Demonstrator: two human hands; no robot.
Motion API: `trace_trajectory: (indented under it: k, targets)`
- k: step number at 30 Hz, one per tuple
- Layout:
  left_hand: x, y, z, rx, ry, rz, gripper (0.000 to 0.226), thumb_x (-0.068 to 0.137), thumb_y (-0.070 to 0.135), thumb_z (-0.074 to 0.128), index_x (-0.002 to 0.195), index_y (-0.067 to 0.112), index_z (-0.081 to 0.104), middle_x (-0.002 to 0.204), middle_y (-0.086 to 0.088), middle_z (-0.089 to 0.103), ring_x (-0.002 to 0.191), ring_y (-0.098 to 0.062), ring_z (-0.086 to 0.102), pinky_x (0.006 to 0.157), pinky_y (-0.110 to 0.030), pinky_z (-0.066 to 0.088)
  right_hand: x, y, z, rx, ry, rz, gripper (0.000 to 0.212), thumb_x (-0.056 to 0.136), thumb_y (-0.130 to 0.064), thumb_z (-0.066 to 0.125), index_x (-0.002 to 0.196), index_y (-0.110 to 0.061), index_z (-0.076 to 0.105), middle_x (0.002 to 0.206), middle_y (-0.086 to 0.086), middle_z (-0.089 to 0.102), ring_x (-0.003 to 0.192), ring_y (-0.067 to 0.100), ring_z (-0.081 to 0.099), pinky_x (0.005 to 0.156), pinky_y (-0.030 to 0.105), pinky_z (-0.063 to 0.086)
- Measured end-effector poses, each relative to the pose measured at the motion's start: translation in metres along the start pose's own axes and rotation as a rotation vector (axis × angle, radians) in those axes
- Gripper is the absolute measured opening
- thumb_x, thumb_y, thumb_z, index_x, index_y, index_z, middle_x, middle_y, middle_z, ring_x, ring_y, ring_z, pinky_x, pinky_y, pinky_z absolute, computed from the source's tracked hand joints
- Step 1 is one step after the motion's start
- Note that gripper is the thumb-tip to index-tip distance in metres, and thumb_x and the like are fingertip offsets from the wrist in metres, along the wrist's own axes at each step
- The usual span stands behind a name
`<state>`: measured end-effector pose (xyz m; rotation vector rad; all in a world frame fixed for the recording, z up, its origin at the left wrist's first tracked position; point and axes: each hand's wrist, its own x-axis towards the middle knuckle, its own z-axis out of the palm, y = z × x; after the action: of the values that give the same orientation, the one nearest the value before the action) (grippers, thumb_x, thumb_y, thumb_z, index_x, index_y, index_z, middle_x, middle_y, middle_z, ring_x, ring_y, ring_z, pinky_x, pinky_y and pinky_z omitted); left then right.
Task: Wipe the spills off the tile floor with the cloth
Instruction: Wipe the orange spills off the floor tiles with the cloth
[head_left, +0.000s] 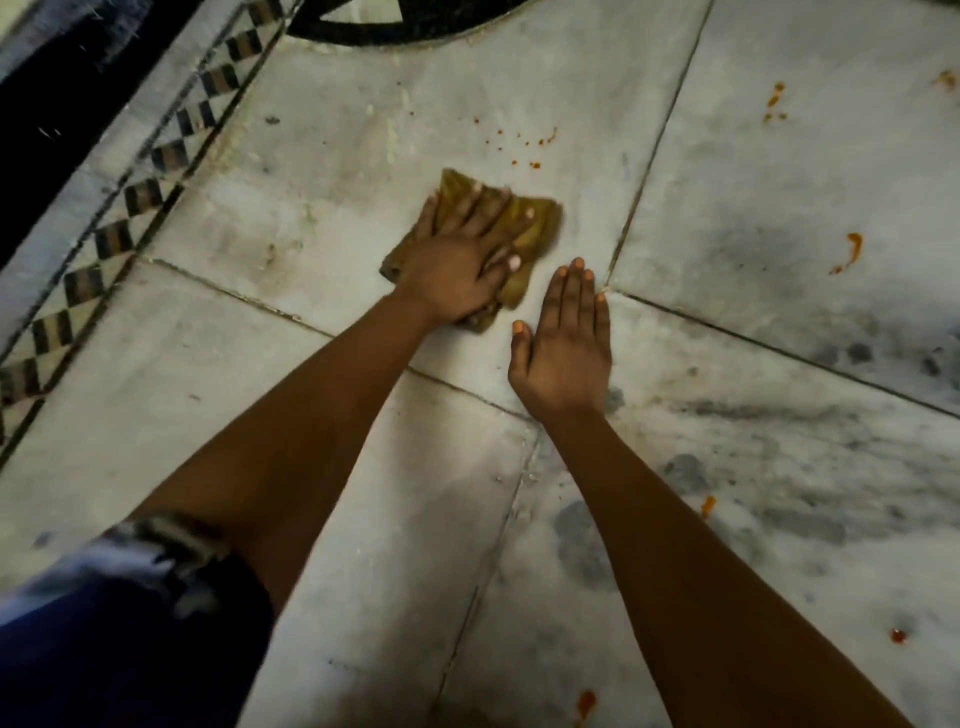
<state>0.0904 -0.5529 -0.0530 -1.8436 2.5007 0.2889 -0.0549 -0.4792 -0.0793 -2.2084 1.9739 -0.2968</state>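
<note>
I see left hand (457, 270) pressing brown cloth (535, 221) on tile floor (311, 218), fingers splayed, right hand (563, 345) flat at cloth's 5 o'clock, fingers together, orange spills (535, 165) at 1 o'clock

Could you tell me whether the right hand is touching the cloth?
Apart: the head view shows bare tile between the right hand and the cloth.

Left hand (457, 267) lies on the cloth (537, 223), right hand (563, 345) beside it, spills (535, 165) beyond.
</note>
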Motion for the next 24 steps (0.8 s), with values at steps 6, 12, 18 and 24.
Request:
trace_trajectory:
  k: [6,12,18,24]
  targets:
    - [-0.041,-0.052,-0.002,-0.009,-0.002,-0.098,0.060,0.089,0.056,0.013,0.144,0.035,0.005,0.158,0.003,0.009,0.145,-0.021,0.001,0.113,-0.047,0.000,0.003,0.001,0.000,0.017,-0.033,-0.009,0.071,0.091,-0.042,0.013,0.146,0.002,0.015,0.155,0.019,0.013,0.144,0.028,0.011,0.116,0.035,0.000]
    - [0.029,-0.024,-0.005,-0.108,-0.019,-0.340,0.059,0.093,0.058,0.016,0.147,0.037,0.004,0.158,0.004,-0.005,0.145,-0.024,-0.008,0.112,-0.053,-0.006,0.060,0.003,-0.007,0.023,0.060,-0.043,0.067,0.091,-0.038,0.020,0.145,0.002,0.020,0.153,0.020,0.018,0.143,0.030,0.015,0.116,0.037,0.006]
    - [-0.027,-0.073,0.000,-0.044,0.037,-0.217,0.072,0.078,0.067,0.009,0.144,0.041,0.012,0.158,0.004,0.010,0.145,-0.023,0.003,0.112,-0.048,0.002,0.117,0.018,-0.004,0.003,-0.003,-0.008,0.076,0.089,-0.049,0.014,0.148,-0.001,0.008,0.156,0.017,0.005,0.145,0.027,0.003,0.115,0.035,-0.003]
    - [0.066,-0.137,-0.027,-0.142,0.032,-0.587,0.061,0.096,0.054,0.023,0.149,0.032,0.001,0.158,-0.001,-0.006,0.144,-0.028,-0.009,0.113,-0.055,-0.003,0.123,0.018,0.008,-0.048,0.012,0.031,0.080,0.087,-0.054,0.011,0.148,-0.002,0.010,0.156,0.017,0.009,0.144,0.028,0.008,0.116,0.040,0.000]
